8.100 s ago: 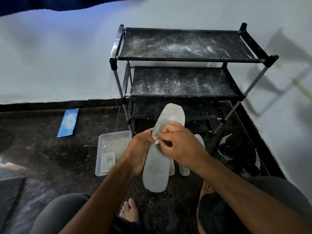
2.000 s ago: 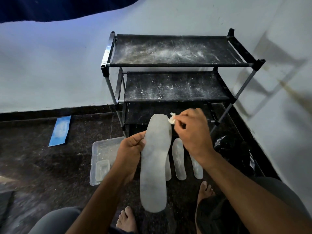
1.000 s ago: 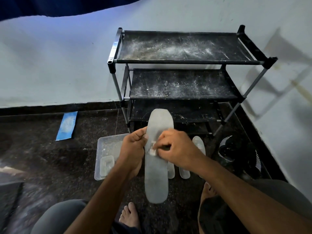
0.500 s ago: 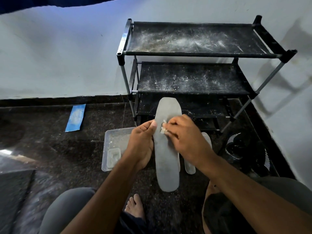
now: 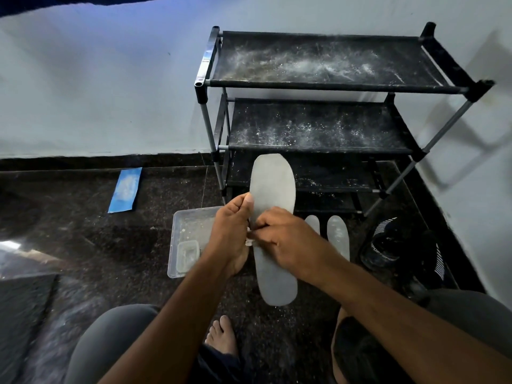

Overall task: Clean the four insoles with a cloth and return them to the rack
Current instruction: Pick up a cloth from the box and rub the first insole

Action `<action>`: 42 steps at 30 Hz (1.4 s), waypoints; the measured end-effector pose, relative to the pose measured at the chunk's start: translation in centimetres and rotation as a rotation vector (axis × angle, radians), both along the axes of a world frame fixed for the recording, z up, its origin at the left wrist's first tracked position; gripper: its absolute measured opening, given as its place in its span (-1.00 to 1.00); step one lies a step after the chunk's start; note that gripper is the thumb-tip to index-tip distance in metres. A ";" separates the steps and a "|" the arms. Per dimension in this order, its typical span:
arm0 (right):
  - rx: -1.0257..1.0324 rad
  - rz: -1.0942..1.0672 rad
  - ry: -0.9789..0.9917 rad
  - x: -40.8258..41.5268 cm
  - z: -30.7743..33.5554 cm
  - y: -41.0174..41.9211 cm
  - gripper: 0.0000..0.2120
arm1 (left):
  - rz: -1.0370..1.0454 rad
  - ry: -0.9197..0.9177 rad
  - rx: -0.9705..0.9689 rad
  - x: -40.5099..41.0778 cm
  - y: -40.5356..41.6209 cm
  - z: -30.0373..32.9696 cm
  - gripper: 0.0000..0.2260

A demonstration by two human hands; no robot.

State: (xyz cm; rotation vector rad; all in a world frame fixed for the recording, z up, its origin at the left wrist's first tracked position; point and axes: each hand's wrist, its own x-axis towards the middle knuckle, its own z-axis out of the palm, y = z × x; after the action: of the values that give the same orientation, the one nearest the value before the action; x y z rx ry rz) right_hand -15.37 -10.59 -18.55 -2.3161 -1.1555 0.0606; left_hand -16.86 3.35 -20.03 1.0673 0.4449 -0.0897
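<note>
The left hand (image 5: 231, 234) grips the long insole (image 5: 273, 189) by its left edge. It points far, toward the rack (image 5: 318, 84). The right hand (image 5: 288, 242) pinches a small cloth (image 5: 249, 241) on it.

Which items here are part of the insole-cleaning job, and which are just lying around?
In the job: held insole, small white cloth, left hand, right hand, insoles on the floor, rack.

Lying about: blue strip, plastic tray, dark shoe.
</note>
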 end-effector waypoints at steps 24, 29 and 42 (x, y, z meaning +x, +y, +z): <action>0.188 -0.143 0.059 1.0 1.4 -0.3 -0.86 | -0.150 0.089 -0.437 0.2 0.2 -0.8 -0.41; 0.062 -0.234 -0.061 1.4 0.7 -0.5 -0.83 | -0.155 0.059 -0.418 0.2 -0.1 -0.8 -0.43; 0.065 -0.068 0.167 0.2 1.0 0.2 -0.83 | -0.181 0.105 -0.398 0.3 -0.1 -1.1 -0.38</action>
State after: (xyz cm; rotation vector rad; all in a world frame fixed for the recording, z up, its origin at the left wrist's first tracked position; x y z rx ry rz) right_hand -15.21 -10.36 -17.51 -2.2443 -0.9808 0.1857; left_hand -16.53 3.21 -21.17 0.7097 0.4035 -0.3807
